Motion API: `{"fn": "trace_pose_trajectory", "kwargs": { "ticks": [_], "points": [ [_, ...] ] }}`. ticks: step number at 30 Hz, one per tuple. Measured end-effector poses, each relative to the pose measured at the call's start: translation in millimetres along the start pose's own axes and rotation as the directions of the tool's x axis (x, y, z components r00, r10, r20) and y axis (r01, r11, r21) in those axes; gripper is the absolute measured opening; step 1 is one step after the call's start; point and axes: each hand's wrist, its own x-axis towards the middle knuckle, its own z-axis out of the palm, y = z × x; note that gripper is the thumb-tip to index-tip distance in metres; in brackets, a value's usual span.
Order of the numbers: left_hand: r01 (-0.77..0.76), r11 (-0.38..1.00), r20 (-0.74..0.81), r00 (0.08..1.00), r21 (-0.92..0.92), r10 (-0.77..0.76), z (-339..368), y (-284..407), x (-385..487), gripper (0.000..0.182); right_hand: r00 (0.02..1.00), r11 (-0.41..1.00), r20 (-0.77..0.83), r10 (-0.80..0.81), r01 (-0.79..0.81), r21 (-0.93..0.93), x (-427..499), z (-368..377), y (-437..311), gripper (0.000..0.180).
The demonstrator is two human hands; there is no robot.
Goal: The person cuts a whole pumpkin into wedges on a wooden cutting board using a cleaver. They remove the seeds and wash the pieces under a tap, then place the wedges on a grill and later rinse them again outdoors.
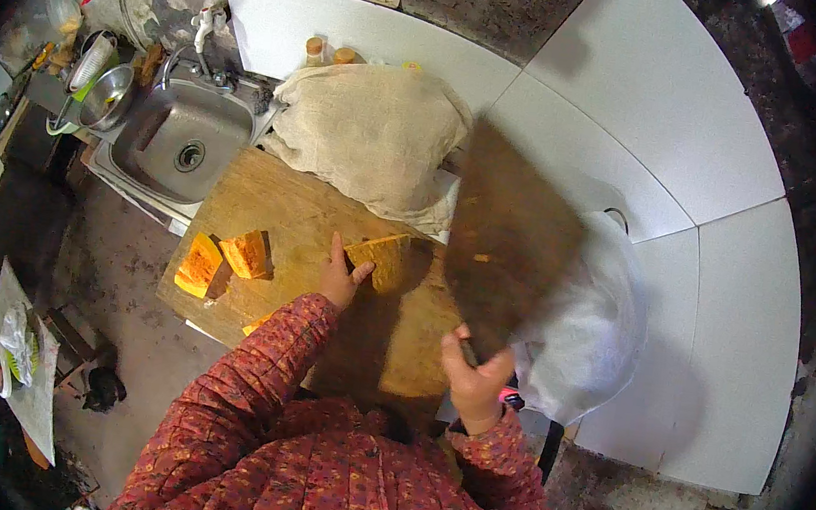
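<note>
My right hand grips the handle of a broad cleaver, whose blurred blade is raised over the right part of a wooden cutting board. On the board, my left hand rests its spread fingers and thumb on a chunk of pumpkin with its rind up. Farther left lie two cut pumpkin pieces, one near the board's left edge and another beside it, orange flesh showing. Part of a further orange piece shows beside my left sleeve, which hides the rest.
A steel sink with a tap adjoins the board at the upper left, beside a metal bowl. A beige cloth covers something behind the board. A white covered bundle stands at the right. Two capped jars stand by the tiled wall.
</note>
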Motion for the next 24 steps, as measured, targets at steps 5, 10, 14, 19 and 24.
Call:
{"fn": "trace_pose_trajectory", "kwargs": {
  "ticks": [5,10,14,19,24],
  "points": [
    [0.032,0.997,0.023,0.999,0.067,-0.034,-5.1,12.8,-4.5,0.096,0.997,0.987,0.054,-0.060,0.067,-0.145,10.1,37.0,51.8,0.025],
    [-0.025,0.982,0.077,0.997,0.187,0.011,-14.0,26.4,-21.2,0.097,0.825,0.693,0.205,0.527,-0.277,-0.666,-3.4,73.5,129.3,0.043],
    [0.019,0.984,-0.029,0.999,0.177,-0.014,-15.1,36.8,-23.0,0.103,0.752,0.651,0.216,0.623,-0.345,-0.676,3.2,72.4,132.4,0.045],
    [0.136,0.931,-0.047,0.991,0.339,-0.127,-6.2,55.1,-14.7,0.105,0.690,0.636,0.260,0.675,-0.367,-0.679,18.1,76.7,134.5,0.047],
    [0.164,0.945,-0.078,0.986,0.283,-0.148,-3.1,46.1,-10.0,0.103,0.648,0.585,0.192,0.737,-0.470,-0.661,22.8,78.6,154.6,0.049]
  ]
}}
